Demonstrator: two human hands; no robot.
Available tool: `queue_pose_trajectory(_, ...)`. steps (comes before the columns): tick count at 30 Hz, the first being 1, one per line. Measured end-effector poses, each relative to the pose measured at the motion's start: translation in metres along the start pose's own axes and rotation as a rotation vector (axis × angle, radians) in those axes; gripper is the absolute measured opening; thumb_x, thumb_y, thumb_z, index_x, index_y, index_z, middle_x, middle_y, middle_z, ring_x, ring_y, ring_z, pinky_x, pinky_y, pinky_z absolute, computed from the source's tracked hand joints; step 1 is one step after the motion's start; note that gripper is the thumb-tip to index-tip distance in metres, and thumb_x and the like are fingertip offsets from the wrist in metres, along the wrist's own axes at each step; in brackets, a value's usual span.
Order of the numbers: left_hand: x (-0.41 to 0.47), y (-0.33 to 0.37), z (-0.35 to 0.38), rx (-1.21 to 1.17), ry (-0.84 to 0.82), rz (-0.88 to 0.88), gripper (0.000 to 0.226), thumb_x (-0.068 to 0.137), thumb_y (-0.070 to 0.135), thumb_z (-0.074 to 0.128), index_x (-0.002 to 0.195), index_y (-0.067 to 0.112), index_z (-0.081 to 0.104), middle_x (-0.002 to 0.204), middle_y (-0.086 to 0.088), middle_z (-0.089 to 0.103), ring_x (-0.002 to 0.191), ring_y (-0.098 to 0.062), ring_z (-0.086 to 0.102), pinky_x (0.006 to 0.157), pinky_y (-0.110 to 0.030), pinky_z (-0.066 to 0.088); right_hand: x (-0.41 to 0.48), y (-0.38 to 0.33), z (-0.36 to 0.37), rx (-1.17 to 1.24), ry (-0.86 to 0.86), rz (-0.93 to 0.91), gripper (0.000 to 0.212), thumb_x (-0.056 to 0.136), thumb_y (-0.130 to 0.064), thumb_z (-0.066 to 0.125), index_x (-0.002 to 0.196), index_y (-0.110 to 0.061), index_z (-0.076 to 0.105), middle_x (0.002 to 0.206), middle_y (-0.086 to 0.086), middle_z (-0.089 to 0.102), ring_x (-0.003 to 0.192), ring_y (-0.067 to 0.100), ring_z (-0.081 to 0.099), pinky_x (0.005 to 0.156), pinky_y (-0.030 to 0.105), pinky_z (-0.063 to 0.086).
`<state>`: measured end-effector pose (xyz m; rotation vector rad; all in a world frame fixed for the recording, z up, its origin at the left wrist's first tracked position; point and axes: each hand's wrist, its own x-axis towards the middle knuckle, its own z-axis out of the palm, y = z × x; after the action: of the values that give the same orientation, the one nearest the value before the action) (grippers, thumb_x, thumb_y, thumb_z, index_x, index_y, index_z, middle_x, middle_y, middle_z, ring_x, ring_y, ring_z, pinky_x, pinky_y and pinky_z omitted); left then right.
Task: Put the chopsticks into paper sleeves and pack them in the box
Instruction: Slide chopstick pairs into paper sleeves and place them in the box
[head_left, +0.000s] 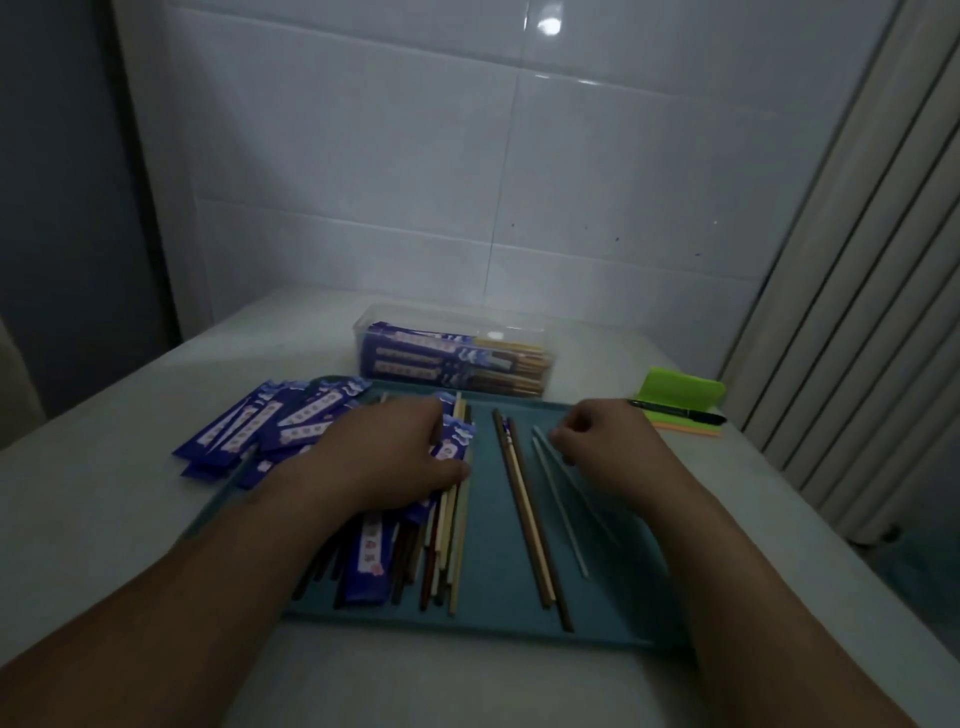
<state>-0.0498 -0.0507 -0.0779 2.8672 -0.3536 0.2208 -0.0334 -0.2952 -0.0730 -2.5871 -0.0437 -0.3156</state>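
A teal tray (498, 621) holds loose chopsticks. My left hand (387, 454) lies over a heap of wooden chopsticks (449, 551) and blue paper sleeves (366, 561), its thumb pressing a blue sleeve (452, 447) near the heap's top. My right hand (605, 441) has its fingers curled around the upper end of a pale grey chopstick pair (558, 506). A brown pair (527, 514) lies between the hands. More blue sleeves (270, 421) spread over the tray's left corner. A clear plastic box (452, 358) behind the tray holds several sleeved chopsticks.
A green cloth (680, 387) and orange pad with a black pen (675, 410) lie at the right of the tray. A white tiled wall stands behind the table, and a ribbed radiator (852, 312) at the right.
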Motion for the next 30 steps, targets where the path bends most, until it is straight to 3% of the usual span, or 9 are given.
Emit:
queue_pose_trajectory(3, 0.002, 0.0, 0.004, -0.004, -0.005, -0.016, 0.033, 0.085, 0.062, 0.062, 0.091, 0.033, 0.05, 0.092, 0.01, 0.058, 0.084, -0.013, 0.057, 0.07, -0.034, 0.046, -0.003, -0.002, -0.002, -0.159, -0.044, 0.004, 0.021, 0.091, -0.038, 0.069, 0.077, -0.023, 0.067, 0.082, 0.0, 0.07, 0.081, 0.018, 0.066, 0.073, 0.033, 0.053)
queue_pose_trajectory(8, 0.005, 0.001, 0.005, -0.001, -0.002, -0.019, 0.031, 0.089, 0.059, 0.058, 0.086, 0.03, 0.049, 0.081, 0.01, 0.055, 0.072, -0.009, 0.052, 0.063, -0.032, 0.039, -0.005, -0.007, 0.003, -0.323, -0.226, 0.073, 0.041, 0.086, -0.058, 0.069, 0.082, -0.017, 0.07, 0.077, 0.002, 0.065, 0.076, 0.019, 0.065, 0.067, 0.031, 0.05)
queue_pose_trajectory(14, 0.005, 0.003, 0.006, -0.052, 0.023, 0.01, 0.022, 0.094, 0.05, 0.057, 0.087, 0.03, 0.051, 0.082, 0.008, 0.056, 0.072, -0.009, 0.054, 0.062, -0.032, 0.041, -0.012, -0.024, 0.004, -0.406, -0.257, 0.056, 0.033, 0.09, -0.047, 0.066, 0.076, -0.02, 0.053, 0.082, 0.0, 0.057, 0.082, 0.021, 0.061, 0.068, 0.03, 0.045)
queue_pose_trajectory(21, 0.002, 0.008, 0.004, -0.177, 0.151, 0.043, 0.019, 0.099, 0.043, 0.056, 0.086, 0.031, 0.048, 0.077, 0.007, 0.06, 0.067, -0.006, 0.056, 0.057, -0.03, 0.041, -0.018, -0.033, 0.01, -0.524, -0.207, -0.027, 0.033, 0.093, -0.053, 0.061, 0.09, -0.021, 0.063, 0.081, -0.001, 0.053, 0.081, 0.021, 0.059, 0.072, 0.031, 0.048)
queue_pose_trajectory(26, 0.002, 0.01, 0.0, -0.274, 0.174, 0.09, 0.016, 0.1, 0.035, 0.056, 0.088, 0.029, 0.046, 0.077, 0.005, 0.06, 0.065, -0.009, 0.057, 0.056, -0.031, 0.042, -0.018, -0.034, 0.006, -0.499, -0.256, -0.026, 0.03, 0.095, -0.05, 0.062, 0.089, -0.022, 0.06, 0.095, 0.004, 0.064, 0.088, 0.022, 0.063, 0.073, 0.032, 0.047)
queue_pose_trajectory(30, -0.001, 0.012, 0.001, -0.319, 0.153, 0.159, 0.017, 0.1, 0.033, 0.057, 0.09, 0.029, 0.043, 0.076, 0.004, 0.059, 0.063, -0.012, 0.056, 0.059, -0.036, 0.046, -0.018, -0.036, 0.002, -0.509, -0.297, -0.002, 0.036, 0.09, -0.055, 0.066, 0.092, -0.02, 0.061, 0.089, 0.001, 0.059, 0.088, 0.021, 0.062, 0.078, 0.034, 0.052)
